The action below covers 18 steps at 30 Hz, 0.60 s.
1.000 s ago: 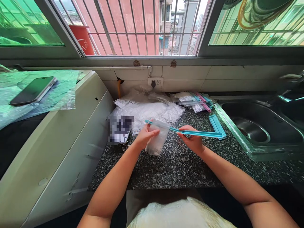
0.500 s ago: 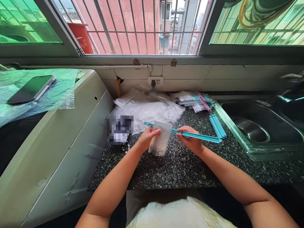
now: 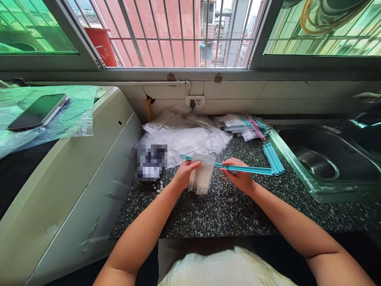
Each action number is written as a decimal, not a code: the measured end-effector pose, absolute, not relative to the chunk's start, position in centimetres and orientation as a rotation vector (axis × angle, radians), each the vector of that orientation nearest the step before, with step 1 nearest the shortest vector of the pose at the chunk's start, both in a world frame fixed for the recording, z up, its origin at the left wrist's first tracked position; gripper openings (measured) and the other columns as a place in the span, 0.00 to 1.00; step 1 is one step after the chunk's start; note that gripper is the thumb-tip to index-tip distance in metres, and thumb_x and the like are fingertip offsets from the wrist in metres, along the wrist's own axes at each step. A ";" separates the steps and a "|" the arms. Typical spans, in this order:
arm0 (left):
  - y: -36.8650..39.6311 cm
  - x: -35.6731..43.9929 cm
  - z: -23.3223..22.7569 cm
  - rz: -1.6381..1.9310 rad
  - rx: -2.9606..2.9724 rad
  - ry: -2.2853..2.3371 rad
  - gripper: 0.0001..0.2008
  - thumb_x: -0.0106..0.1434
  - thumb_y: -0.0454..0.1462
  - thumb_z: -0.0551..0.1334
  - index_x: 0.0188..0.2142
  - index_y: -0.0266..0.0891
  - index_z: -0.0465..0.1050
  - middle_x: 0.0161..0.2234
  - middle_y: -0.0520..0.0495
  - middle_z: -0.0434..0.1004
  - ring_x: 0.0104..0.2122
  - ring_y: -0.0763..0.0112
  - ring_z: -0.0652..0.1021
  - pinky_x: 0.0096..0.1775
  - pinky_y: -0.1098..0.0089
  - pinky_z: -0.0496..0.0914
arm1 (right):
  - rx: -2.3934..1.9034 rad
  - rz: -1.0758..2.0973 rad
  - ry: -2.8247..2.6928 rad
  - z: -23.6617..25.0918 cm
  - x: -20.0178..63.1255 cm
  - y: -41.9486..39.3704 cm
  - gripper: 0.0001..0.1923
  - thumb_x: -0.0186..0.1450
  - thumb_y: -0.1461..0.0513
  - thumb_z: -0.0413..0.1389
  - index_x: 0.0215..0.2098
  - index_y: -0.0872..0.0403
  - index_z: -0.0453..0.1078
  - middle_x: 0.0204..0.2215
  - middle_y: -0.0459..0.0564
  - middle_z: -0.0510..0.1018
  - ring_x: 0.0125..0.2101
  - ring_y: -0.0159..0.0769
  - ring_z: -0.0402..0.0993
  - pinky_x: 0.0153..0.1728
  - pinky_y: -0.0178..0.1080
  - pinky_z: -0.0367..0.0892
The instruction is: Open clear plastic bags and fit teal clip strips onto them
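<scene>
Left hand (image 3: 185, 173) pinches the small clear bag (image 3: 203, 174) at its left edge, just under the mouth. Right hand (image 3: 240, 177) is closed around the long blue sealing stick (image 3: 238, 168), which runs across the bag's top and sticks out past it on both sides. Bag hangs above the speckled surface (image 3: 220, 206), just in front of the pile of clear bags (image 3: 184, 137).

Risks, as I judge them:
- Bag film is thin and slack; a one-sided pinch could let the mouth bunch or skew under the stick, so the seal catches only part of the width.
- The stick is gripped right of the bag with a long free end; any twist at the right hand may lever it off the mouth.
- That free end points toward the spare blue sticks (image 3: 273, 158) right of the bag, next to the sink (image 3: 312, 159) rim; a swing could knock them in.
</scene>
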<state>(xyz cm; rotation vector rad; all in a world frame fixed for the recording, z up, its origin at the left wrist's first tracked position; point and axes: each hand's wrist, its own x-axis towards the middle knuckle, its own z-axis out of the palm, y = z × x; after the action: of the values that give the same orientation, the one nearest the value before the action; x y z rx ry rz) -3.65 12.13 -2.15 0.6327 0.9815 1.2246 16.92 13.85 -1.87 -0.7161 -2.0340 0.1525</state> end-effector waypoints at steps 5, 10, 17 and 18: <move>12.0 -3.5 -2.1 1.251 0.595 1.006 0.13 0.36 0.39 0.72 0.22 0.33 0.75 0.22 0.48 0.75 0.26 0.70 0.73 0.34 0.69 0.65 | -0.676 0.079 -2.096 -1.1 17.4 14.1 0.03 0.62 0.62 0.56 0.35 0.53 0.68 0.27 0.50 0.77 0.30 0.37 0.74 0.30 0.39 0.71; 11.8 -3.2 -1.6 1.294 0.528 0.998 0.11 0.35 0.37 0.71 0.19 0.34 0.74 0.20 0.49 0.75 0.24 0.71 0.73 0.31 0.70 0.65 | -0.637 0.059 -2.088 -0.6 18.0 14.4 0.04 0.61 0.64 0.56 0.36 0.53 0.69 0.29 0.50 0.77 0.32 0.37 0.75 0.32 0.40 0.73; 11.4 -2.6 -1.3 1.311 0.504 0.993 0.11 0.35 0.38 0.71 0.18 0.34 0.74 0.19 0.50 0.75 0.23 0.71 0.73 0.31 0.70 0.65 | -0.613 0.090 -2.017 -0.4 18.0 14.0 0.07 0.61 0.65 0.56 0.38 0.52 0.71 0.30 0.50 0.78 0.33 0.36 0.75 0.33 0.39 0.74; 11.4 -2.6 -1.3 1.303 0.511 0.990 0.12 0.35 0.38 0.71 0.19 0.34 0.74 0.19 0.49 0.75 0.23 0.71 0.73 0.31 0.70 0.65 | -0.623 0.080 -2.015 -0.4 18.0 13.9 0.08 0.61 0.65 0.55 0.39 0.53 0.71 0.31 0.51 0.78 0.34 0.37 0.75 0.32 0.39 0.74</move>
<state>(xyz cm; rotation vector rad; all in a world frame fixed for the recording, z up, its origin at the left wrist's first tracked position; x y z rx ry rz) -2.56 11.36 -1.34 0.5106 0.9902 1.3033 18.02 13.87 -0.40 -0.6226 -2.0145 0.0802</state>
